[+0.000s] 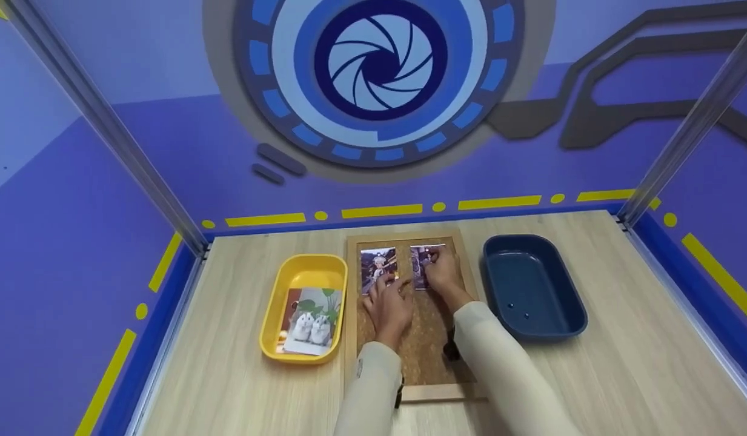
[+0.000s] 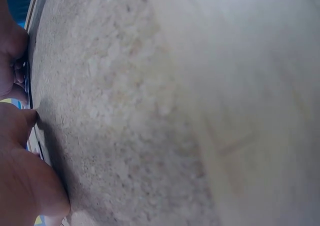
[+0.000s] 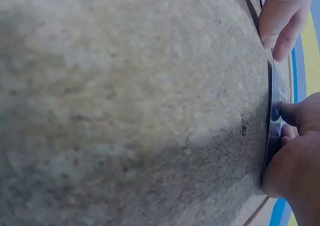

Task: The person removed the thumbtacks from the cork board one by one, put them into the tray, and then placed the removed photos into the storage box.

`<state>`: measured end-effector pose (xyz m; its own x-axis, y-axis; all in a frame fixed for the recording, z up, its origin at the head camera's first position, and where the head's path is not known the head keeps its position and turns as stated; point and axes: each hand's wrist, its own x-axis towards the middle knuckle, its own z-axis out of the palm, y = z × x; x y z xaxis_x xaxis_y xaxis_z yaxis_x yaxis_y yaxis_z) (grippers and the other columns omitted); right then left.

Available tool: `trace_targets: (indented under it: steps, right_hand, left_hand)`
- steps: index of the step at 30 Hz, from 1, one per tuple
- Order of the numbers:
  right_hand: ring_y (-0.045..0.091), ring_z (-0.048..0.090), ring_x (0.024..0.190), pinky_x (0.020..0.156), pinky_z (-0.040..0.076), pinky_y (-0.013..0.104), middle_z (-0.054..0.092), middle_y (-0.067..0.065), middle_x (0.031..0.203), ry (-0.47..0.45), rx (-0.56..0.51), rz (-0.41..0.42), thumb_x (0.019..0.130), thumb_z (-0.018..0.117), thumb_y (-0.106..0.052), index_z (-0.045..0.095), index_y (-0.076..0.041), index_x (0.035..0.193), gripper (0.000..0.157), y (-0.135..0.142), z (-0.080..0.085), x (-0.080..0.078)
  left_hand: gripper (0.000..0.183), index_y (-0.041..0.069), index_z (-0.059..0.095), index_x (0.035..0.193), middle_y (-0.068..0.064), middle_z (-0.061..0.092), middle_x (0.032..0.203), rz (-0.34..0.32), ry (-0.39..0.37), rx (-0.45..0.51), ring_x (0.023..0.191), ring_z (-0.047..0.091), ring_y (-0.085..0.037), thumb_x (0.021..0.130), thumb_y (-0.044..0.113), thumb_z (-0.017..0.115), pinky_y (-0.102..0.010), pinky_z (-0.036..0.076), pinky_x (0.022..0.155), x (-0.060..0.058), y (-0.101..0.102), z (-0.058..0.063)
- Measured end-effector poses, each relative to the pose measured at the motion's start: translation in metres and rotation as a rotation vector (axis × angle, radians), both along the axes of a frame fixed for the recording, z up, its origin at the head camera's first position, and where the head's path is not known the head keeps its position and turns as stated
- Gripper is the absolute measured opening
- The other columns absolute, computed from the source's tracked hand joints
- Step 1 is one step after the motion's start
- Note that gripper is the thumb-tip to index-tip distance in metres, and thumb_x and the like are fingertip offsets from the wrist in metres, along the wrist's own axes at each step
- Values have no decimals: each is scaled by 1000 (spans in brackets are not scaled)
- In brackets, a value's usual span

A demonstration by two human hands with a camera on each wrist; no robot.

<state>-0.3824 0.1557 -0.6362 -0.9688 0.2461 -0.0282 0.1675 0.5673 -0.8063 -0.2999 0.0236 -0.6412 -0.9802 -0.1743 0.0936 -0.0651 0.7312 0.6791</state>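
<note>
Two printed photos lie side by side on the upper part of a cork board with a wooden frame. My right hand is over the right photo, its fingers curled. Thumb and fingers seem to pinch a small dark pushpin against that photo, mostly hidden by the hand. In the right wrist view, the thumb touches the photo's face. My left hand rests at the lower edge of the left photo, which shows a figure in white. Its fingers are loosely bent and hold nothing visible.
Left of the board stands a yellow tray with a few photos, the top one showing two white animals. A dark blue tray on the right holds two small pins. Walls enclose the wooden table.
</note>
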Motion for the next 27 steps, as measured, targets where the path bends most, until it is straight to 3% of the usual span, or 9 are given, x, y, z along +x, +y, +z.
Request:
trace_targets:
  steps: [9, 14, 17, 22, 27]
  right_hand:
    - [31, 63, 108, 97, 54, 46, 68, 16, 114, 23, 33, 38, 101, 64, -6, 68, -1, 130, 30, 1, 0, -4]
    - [30, 63, 112, 99, 54, 46, 67, 16, 119, -27, 24, 41, 104, 63, -10, 65, -2, 134, 32, 0, 2, -4]
    - [32, 64, 111, 98, 55, 47, 68, 17, 117, -2, 46, 44, 102, 65, -9, 64, 0, 134, 33, 0, 2, -3]
    - [33, 64, 109, 97, 56, 50, 69, 20, 117, 30, 45, 60, 100, 65, -5, 64, 2, 135, 36, 0, 3, -3]
    - [31, 62, 110, 97, 55, 48, 67, 19, 119, 9, 35, 68, 101, 64, -5, 63, 0, 138, 37, 2, 5, -3]
  left_hand:
    - [24, 29, 79, 120, -4, 60, 143, 31, 39, -1, 137, 49, -31, 96, 33, 79, -57, 32, 109, -4, 4, -6]
    - [27, 29, 77, 126, -6, 59, 145, -6, 31, -67, 138, 49, -30, 99, 33, 76, -56, 32, 109, -2, 3, -2]
    - [28, 28, 78, 127, -8, 59, 144, -37, 66, -92, 137, 49, -32, 99, 27, 74, -56, 33, 106, -3, 2, -5]
    - [33, 27, 78, 128, -10, 60, 145, -89, 113, -64, 138, 49, -36, 98, 16, 69, -57, 32, 104, -8, 1, -10]
    - [36, 27, 77, 132, -10, 58, 149, -125, 62, -33, 142, 47, -36, 98, 17, 71, -59, 32, 109, -11, -1, -6]
